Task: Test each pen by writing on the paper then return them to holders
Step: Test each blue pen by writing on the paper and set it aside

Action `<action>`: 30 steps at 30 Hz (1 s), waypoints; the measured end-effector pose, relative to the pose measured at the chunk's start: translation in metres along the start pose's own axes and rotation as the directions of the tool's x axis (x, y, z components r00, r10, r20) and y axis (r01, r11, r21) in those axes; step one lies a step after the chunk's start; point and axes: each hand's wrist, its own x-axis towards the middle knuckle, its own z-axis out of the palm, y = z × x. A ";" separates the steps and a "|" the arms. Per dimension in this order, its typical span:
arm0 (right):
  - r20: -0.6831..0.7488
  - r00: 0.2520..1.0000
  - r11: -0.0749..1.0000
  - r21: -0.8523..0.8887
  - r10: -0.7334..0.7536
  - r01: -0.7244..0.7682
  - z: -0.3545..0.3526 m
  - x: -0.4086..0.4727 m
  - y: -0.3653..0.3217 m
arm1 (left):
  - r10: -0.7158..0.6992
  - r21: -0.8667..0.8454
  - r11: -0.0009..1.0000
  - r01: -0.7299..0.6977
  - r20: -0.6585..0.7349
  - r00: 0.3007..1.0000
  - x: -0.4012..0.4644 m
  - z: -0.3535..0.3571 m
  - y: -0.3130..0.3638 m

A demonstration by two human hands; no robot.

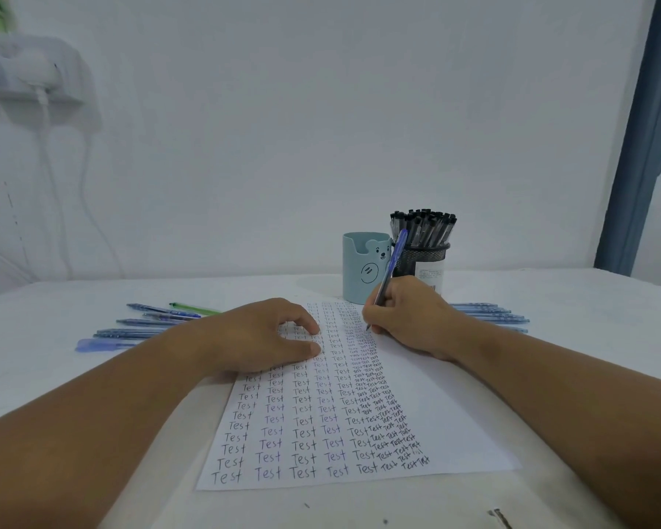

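Observation:
A white sheet of paper [447, 421] lies on the table, filled with columns of the word "Test". My right hand [409, 318] grips a blue pen [392, 267] with its tip on the paper near the top right of the writing. My left hand [256, 337] rests on the upper left of the sheet with its fingers loosely bent. Behind the paper stand a light blue bear holder [363, 267] and a black mesh holder [422, 257] full of black-capped pens.
Several blue pens [146, 322] and one green pen [193, 308] lie on the table left of the paper. More blue pens [489, 315] lie to the right, behind my right wrist. A white wall stands close behind the table [92, 379].

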 end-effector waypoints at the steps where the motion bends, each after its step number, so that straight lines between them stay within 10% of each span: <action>1: -0.002 1.000 1.000 -0.002 -0.002 0.002 0.000 0.000 0.000 | 0.001 -0.001 1.000 -0.001 0.000 1.000 0.000 0.000 0.000; 30: 0.004 1.000 0.999 -0.050 -0.009 0.009 0.000 -0.001 -0.004 | -0.006 0.004 1.000 0.006 0.004 1.000 -0.002 0.000 0.002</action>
